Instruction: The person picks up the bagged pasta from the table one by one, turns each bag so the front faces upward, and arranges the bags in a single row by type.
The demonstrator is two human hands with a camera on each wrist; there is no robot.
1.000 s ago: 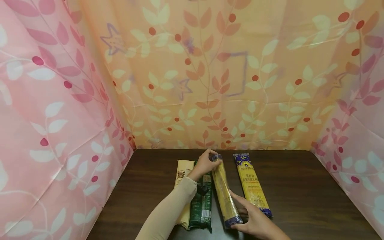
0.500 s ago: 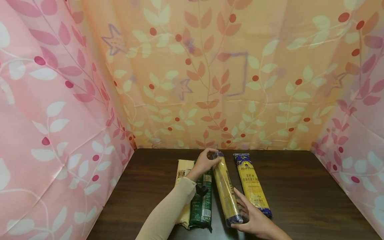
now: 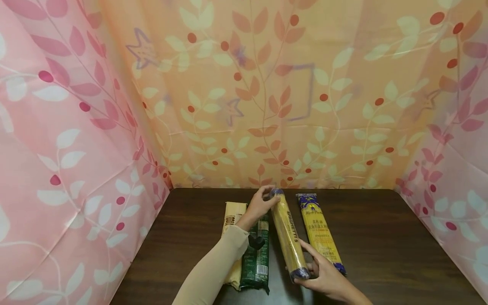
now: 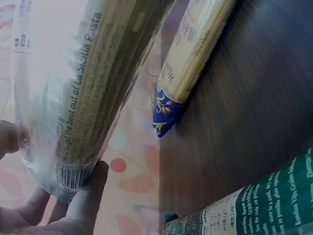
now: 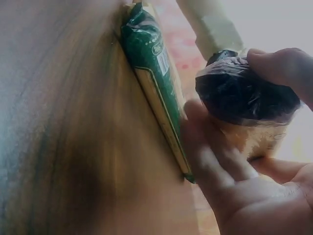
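Note:
Both hands hold a clear-wrapped pack of spaghetti (image 3: 288, 235) off the tabletop, tilted with its lettering in sight. My left hand (image 3: 260, 206) pinches the far end between thumb and fingers; the left wrist view shows the barcode (image 4: 73, 176) beside the thumb. At the near end, my right hand (image 3: 325, 273) grips the dark blue cap (image 5: 247, 93), thumb on one side and fingers underneath. To the left lies a green pasta pack (image 3: 256, 262), partly hidden by the left forearm. A yellow and blue spaghetti pack (image 3: 319, 231) lies to the right.
A cream-coloured pack (image 3: 233, 216) lies against the green one, largely covered by the left sleeve (image 3: 217, 267). All rest on a dark wooden table (image 3: 389, 245). Patterned cloth (image 3: 263, 93) hangs behind the table and along both sides.
The held spaghetti pack has turned about its length, bringing the "SPAGHETTI 5" lettering into view. It has risen slightly, and the right fingers have shifted on it. The other packs stay put.

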